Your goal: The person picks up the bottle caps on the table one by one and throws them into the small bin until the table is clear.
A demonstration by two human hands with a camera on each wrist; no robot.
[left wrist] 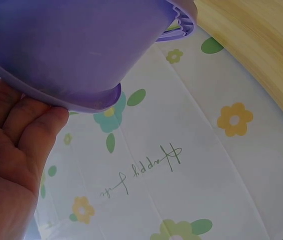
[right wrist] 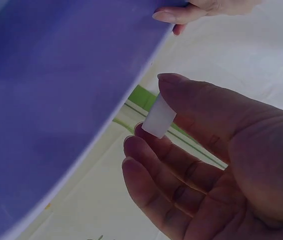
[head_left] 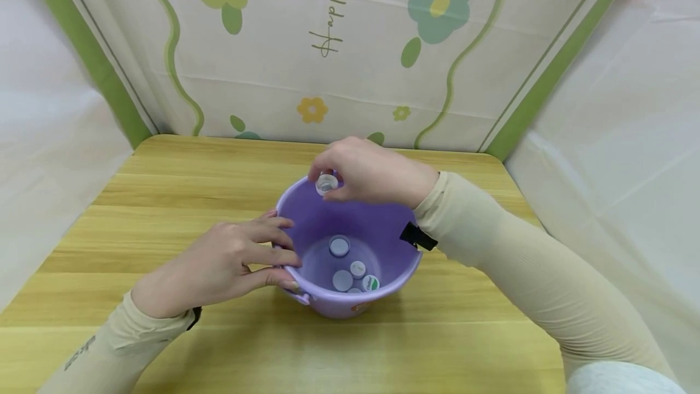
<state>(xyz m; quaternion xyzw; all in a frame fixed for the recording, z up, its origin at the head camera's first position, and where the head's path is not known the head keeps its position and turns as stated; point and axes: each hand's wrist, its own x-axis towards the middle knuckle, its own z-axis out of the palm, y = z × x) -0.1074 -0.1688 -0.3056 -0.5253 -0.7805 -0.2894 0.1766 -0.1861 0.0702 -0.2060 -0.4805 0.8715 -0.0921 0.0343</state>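
Observation:
A purple bucket (head_left: 383, 224) stands on the wooden table in the head view. My left hand (head_left: 219, 266) holds its left rim, fingers reaching over the edge; the left wrist view shows the fingers (left wrist: 31, 117) against the rim. Above the bucket's far rim, my right hand (head_left: 363, 172) pinches a small white bottle cap (head_left: 327, 184), its hollow side facing the head camera. From the right wrist view, the cap (right wrist: 160, 117) sits between thumb and finger, beside the purple wall. Several caps lie on the bucket floor, among them a green-and-white cap (head_left: 370, 283) and a white cap (head_left: 339, 246).
The wooden table (head_left: 109, 248) extends around the bucket. A flower-printed cloth (head_left: 372, 78) hangs behind its far edge, with pale sheets (head_left: 629, 157) at both sides. A handle joint (head_left: 302, 298) sticks out at the bucket's near-left rim.

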